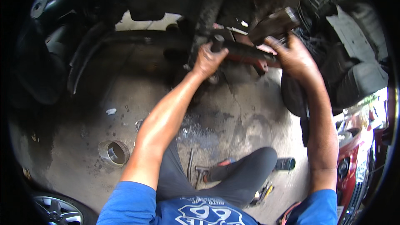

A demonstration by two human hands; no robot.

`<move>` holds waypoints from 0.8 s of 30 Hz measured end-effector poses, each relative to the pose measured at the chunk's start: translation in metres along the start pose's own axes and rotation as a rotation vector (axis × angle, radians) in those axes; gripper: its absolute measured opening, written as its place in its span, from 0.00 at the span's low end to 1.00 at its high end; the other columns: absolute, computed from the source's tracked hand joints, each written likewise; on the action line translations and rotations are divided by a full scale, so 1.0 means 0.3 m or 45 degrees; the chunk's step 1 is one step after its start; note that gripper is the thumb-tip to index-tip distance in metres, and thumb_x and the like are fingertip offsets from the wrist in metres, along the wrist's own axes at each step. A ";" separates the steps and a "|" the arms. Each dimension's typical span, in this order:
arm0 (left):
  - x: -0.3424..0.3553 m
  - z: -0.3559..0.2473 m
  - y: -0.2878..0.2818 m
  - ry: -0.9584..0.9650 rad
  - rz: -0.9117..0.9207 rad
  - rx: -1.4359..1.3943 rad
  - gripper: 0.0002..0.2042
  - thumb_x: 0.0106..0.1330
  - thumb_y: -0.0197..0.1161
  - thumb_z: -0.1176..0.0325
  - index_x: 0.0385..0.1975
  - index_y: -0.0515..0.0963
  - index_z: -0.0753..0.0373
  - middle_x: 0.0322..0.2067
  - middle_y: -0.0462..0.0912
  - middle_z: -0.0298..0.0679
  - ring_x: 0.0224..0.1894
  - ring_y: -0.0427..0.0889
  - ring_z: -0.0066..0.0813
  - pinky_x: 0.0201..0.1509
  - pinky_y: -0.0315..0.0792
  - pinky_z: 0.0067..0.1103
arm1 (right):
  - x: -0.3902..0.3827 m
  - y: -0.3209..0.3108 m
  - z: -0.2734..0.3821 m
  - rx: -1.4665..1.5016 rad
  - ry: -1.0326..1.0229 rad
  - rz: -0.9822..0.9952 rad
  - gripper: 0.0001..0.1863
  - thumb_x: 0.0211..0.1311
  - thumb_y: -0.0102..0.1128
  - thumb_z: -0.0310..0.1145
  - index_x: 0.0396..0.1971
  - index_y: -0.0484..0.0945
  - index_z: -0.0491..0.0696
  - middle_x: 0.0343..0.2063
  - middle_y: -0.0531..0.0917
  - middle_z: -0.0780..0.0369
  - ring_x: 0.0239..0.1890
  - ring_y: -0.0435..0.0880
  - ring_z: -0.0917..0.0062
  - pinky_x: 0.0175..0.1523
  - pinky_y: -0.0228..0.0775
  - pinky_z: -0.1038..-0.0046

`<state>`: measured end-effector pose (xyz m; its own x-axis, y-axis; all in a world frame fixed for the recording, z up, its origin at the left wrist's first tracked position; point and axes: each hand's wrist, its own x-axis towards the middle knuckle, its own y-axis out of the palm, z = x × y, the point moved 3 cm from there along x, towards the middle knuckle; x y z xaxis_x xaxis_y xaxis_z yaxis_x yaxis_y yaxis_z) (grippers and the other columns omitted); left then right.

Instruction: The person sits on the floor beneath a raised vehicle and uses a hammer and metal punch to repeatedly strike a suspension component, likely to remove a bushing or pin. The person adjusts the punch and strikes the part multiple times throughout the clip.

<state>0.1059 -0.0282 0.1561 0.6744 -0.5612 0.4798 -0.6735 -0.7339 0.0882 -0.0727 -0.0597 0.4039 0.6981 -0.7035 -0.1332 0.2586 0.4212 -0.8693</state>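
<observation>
Up against the underside of a vehicle, my left hand (208, 61) is closed round a short dark metal cylinder (217, 43), whose round end faces up. The cylinder stands beside a dark metal beam (211, 8); whether the two touch, I cannot tell. To its right, my right hand (298, 58) is raised and closed on a hammer, gripping close under its heavy, blurred block-shaped head (275, 26). A black handle (305, 131) shows along my right forearm, partly hidden by it. The hammer head is apart from the cylinder. A reddish metal part (260, 64) lies between my hands.
A short wide tube (113, 153) stands on the stained concrete floor (221, 116). Near my legs lie a small hammer (201, 175), a dark cylinder (285, 163) and a yellow-black tool (266, 192). A wheel (60, 211) is at lower left, a red car (352, 162) at right.
</observation>
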 end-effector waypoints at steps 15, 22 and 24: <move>0.067 -0.092 -0.006 -0.293 -0.119 -0.637 0.11 0.64 0.68 0.68 0.28 0.69 0.58 0.14 0.67 0.30 0.12 0.66 0.19 0.17 0.65 0.21 | -0.796 0.751 -0.956 0.809 0.867 -0.271 0.22 0.62 0.69 0.38 0.46 0.69 0.43 0.17 0.75 0.63 0.10 0.73 0.78 0.15 0.67 0.73; -0.028 -0.033 0.050 -0.242 -0.077 -0.308 0.12 0.64 0.69 0.66 0.26 0.70 0.59 0.14 0.69 0.31 0.11 0.69 0.20 0.16 0.66 0.20 | -0.769 0.836 -0.988 0.399 0.697 -0.132 0.25 0.58 0.70 0.40 0.47 0.71 0.40 0.27 0.84 0.53 0.23 0.86 0.64 0.38 0.76 0.63; -0.036 -0.022 0.051 -0.214 -0.069 -0.258 0.13 0.64 0.69 0.65 0.24 0.71 0.59 0.14 0.70 0.32 0.11 0.70 0.21 0.17 0.65 0.20 | -0.757 0.852 -0.984 0.465 0.789 -0.051 0.24 0.59 0.69 0.40 0.47 0.72 0.41 0.27 0.84 0.52 0.24 0.86 0.63 0.39 0.76 0.62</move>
<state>0.0862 -0.0308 0.1579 0.7405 -0.5912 0.3196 -0.6704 -0.6826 0.2909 -0.3622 0.0388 0.0716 0.2040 -0.8725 -0.4440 0.5585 0.4763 -0.6792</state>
